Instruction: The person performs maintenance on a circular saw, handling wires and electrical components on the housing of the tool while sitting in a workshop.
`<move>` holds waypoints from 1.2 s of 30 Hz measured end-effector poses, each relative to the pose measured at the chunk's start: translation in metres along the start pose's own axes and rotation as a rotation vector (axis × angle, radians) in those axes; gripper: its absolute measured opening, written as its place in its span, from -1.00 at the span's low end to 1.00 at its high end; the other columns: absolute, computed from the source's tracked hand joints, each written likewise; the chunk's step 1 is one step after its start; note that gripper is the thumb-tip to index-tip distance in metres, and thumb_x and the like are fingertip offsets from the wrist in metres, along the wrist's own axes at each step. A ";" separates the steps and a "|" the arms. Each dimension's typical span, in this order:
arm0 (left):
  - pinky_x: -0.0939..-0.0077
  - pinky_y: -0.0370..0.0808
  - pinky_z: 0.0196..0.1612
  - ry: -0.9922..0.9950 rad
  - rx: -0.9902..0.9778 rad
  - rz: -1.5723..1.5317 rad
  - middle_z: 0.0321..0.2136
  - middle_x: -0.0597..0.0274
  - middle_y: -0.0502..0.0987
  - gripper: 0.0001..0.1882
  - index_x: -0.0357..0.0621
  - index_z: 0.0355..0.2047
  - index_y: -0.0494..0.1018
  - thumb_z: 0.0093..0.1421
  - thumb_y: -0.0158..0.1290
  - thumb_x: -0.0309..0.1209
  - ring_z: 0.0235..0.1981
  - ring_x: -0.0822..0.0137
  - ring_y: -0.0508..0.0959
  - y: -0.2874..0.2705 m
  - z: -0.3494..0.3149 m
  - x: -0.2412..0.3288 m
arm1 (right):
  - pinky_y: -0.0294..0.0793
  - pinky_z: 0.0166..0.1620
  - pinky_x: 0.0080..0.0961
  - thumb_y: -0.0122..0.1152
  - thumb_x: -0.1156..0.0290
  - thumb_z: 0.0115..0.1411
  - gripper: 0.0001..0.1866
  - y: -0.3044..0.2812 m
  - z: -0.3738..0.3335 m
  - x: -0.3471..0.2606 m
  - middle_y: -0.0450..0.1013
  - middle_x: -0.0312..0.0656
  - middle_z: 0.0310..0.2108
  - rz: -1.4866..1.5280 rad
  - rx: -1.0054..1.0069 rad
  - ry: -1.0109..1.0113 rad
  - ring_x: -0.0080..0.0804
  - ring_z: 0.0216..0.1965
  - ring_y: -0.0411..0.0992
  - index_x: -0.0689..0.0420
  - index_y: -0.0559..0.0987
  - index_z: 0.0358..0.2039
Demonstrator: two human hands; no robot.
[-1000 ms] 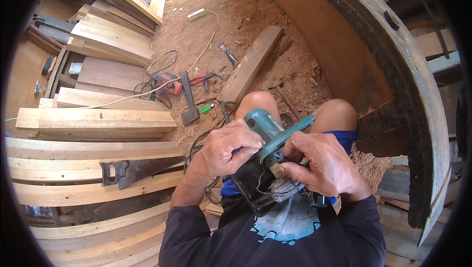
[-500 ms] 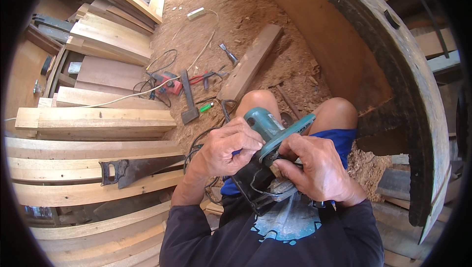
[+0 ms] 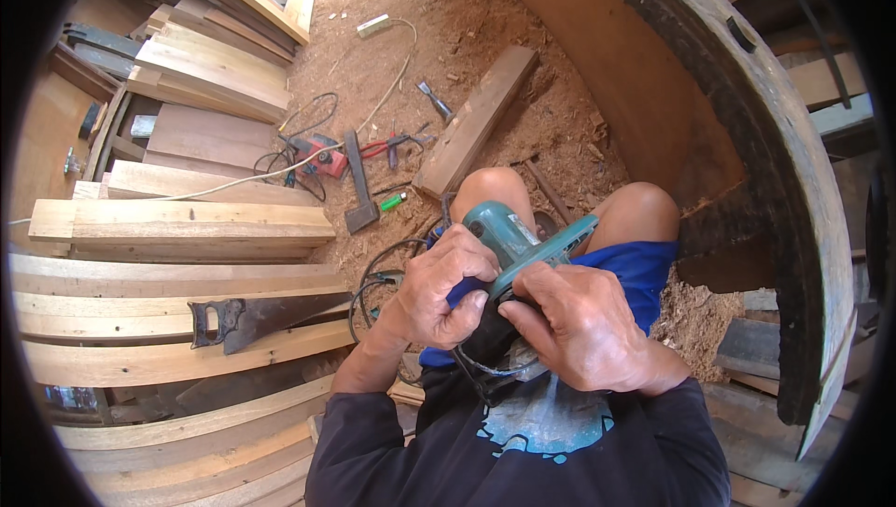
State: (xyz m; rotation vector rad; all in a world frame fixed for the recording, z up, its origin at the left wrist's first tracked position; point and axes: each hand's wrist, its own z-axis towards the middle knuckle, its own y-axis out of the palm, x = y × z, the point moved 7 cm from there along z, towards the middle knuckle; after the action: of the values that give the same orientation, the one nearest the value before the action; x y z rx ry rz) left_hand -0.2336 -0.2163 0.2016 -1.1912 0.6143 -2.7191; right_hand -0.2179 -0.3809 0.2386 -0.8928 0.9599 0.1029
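Observation:
A teal power tool (image 3: 513, 236) with a round motor housing and a black lower part lies across my lap. My left hand (image 3: 443, 288) grips its left side, with fingers curled and thumb bent in. My right hand (image 3: 583, 320) is on the near side of the teal housing, thumb and forefinger pressed against its edge. Both hands hide the spot between them, so any small part there cannot be made out. Near my left wrist, a dark cable (image 3: 373, 274) loops on the ground.
At left, a handsaw (image 3: 257, 319) rests on stacked timber (image 3: 177, 222). Ahead on the sawdust-covered ground are a hammer (image 3: 357, 190), a red power tool (image 3: 322, 157), a green lighter-like object (image 3: 393, 201), a chisel (image 3: 434, 101) and a wood beam (image 3: 476, 125). A curved wooden panel (image 3: 644, 69) stands at right.
My right hand has shifted slightly up and left along the tool, its thumb now nearer the left hand. My left thumb has moved lower. The hammer and other ground items stay put.

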 end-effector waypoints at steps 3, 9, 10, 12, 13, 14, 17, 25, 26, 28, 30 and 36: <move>0.19 0.51 -0.11 -0.004 0.008 -0.006 -0.29 0.01 0.59 -0.81 -0.26 -0.20 0.50 0.18 0.14 -0.48 -0.30 0.04 0.55 0.000 -0.005 -0.004 | 0.49 -0.39 0.00 0.35 0.41 0.27 -0.78 0.000 0.000 -0.004 0.50 0.07 -0.51 -0.059 -0.011 -0.007 0.18 -0.44 0.54 0.23 0.48 -0.25; 0.17 0.47 -0.07 -0.027 0.039 -0.021 -0.30 0.05 0.57 -0.67 -0.20 -0.17 0.47 0.16 0.31 -0.32 -0.28 0.07 0.54 0.005 -0.011 0.000 | 0.58 -0.27 -0.07 0.30 0.50 0.26 -0.87 -0.012 0.001 0.008 0.62 0.09 -0.36 0.098 -0.064 0.040 0.12 -0.27 0.63 0.29 0.65 -0.24; 0.17 0.47 -0.07 -0.029 0.039 -0.020 -0.30 0.05 0.57 -0.67 -0.20 -0.17 0.47 0.16 0.31 -0.32 -0.28 0.07 0.54 0.006 -0.013 -0.001 | 0.59 -0.22 -0.09 0.29 0.52 0.25 -0.85 -0.015 0.000 0.008 0.63 0.10 -0.32 0.131 -0.035 -0.019 0.12 -0.23 0.63 0.29 0.67 -0.20; 0.20 0.45 -0.05 -0.029 0.068 0.009 -0.30 0.08 0.56 -0.60 -0.18 -0.14 0.46 0.14 0.36 -0.27 -0.27 0.09 0.54 0.009 -0.014 -0.005 | 0.61 -0.09 -0.13 0.28 0.57 0.23 -0.77 -0.020 -0.002 0.010 0.66 0.11 -0.24 0.159 -0.038 -0.052 0.13 -0.14 0.63 0.30 0.70 -0.10; 0.20 0.45 -0.05 -0.026 0.066 0.007 -0.30 0.08 0.56 -0.60 -0.18 -0.14 0.46 0.14 0.36 -0.27 -0.27 0.09 0.54 0.011 -0.014 -0.006 | 0.61 -0.09 -0.13 0.28 0.57 0.23 -0.77 -0.020 -0.002 0.010 0.66 0.11 -0.24 0.156 -0.035 -0.051 0.13 -0.14 0.63 0.30 0.70 -0.10; 0.20 0.45 -0.06 -0.030 0.080 0.017 -0.29 0.09 0.56 -0.60 -0.18 -0.15 0.45 0.13 0.36 -0.28 -0.27 0.09 0.54 0.012 -0.015 -0.006 | 0.61 -0.09 -0.13 0.28 0.57 0.22 -0.78 -0.020 -0.002 0.011 0.66 0.10 -0.24 0.170 -0.049 -0.046 0.13 -0.15 0.63 0.29 0.69 -0.12; 0.19 0.44 -0.08 -0.039 0.094 0.039 -0.30 0.10 0.56 -0.60 -0.16 -0.16 0.44 0.12 0.37 -0.29 -0.27 0.09 0.53 0.012 -0.015 -0.006 | 0.60 -0.12 -0.11 0.30 0.56 0.20 -0.79 -0.019 -0.003 0.014 0.65 0.08 -0.26 0.188 -0.051 -0.071 0.13 -0.18 0.63 0.29 0.69 -0.14; 0.18 0.44 -0.11 -0.099 0.123 0.122 -0.33 0.10 0.54 -0.63 -0.14 -0.21 0.41 0.01 0.32 -0.44 -0.32 0.07 0.52 0.011 -0.015 0.001 | 0.47 -0.15 -0.11 0.45 0.42 0.16 -0.78 -0.031 0.009 0.018 0.61 -0.07 -0.28 0.033 0.117 -0.037 0.01 -0.20 0.56 0.17 0.71 -0.17; 0.19 0.45 -0.13 -0.101 0.125 0.120 -0.33 0.09 0.54 -0.64 -0.14 -0.21 0.41 0.00 0.30 -0.47 -0.32 0.06 0.52 0.012 -0.013 0.001 | 0.44 -0.09 -0.10 0.47 0.40 0.15 -0.76 -0.030 0.014 0.016 0.60 -0.09 -0.25 -0.005 0.101 -0.111 -0.01 -0.15 0.54 0.15 0.71 -0.16; 0.19 0.46 -0.14 -0.099 0.125 0.116 -0.33 0.09 0.53 -0.64 -0.14 -0.22 0.40 -0.02 0.28 -0.50 -0.32 0.05 0.52 0.013 -0.010 0.000 | 0.41 -0.03 -0.10 0.49 0.38 0.13 -0.74 -0.030 0.020 0.020 0.59 -0.11 -0.23 -0.047 0.088 -0.183 -0.03 -0.11 0.52 0.12 0.71 -0.15; 0.18 0.48 -0.16 -0.095 0.134 0.119 -0.33 0.08 0.52 -0.64 -0.16 -0.22 0.40 -0.02 0.28 -0.50 -0.32 0.04 0.53 0.013 -0.010 0.002 | 0.37 0.07 -0.05 0.50 0.38 0.11 -0.68 -0.018 0.024 0.031 0.58 -0.08 -0.18 0.050 -0.083 -0.172 0.01 -0.04 0.51 0.12 0.71 -0.11; 0.07 0.56 0.01 -0.127 0.171 0.256 -0.33 0.03 0.49 -0.65 -0.19 -0.22 0.39 -0.01 0.26 -0.53 -0.31 -0.01 0.55 0.017 -0.010 0.008 | 0.40 0.03 -0.18 0.50 0.39 0.12 -0.62 -0.013 0.027 0.032 0.61 -0.11 -0.10 0.010 -0.114 -0.276 -0.05 -0.07 0.49 0.12 0.70 -0.03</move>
State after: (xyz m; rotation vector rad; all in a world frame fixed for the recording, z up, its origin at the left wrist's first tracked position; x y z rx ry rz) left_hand -0.2474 -0.2304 0.1936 -1.1455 0.4713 -2.4099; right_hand -0.1750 -0.3799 0.2299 -0.9508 0.7060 0.2848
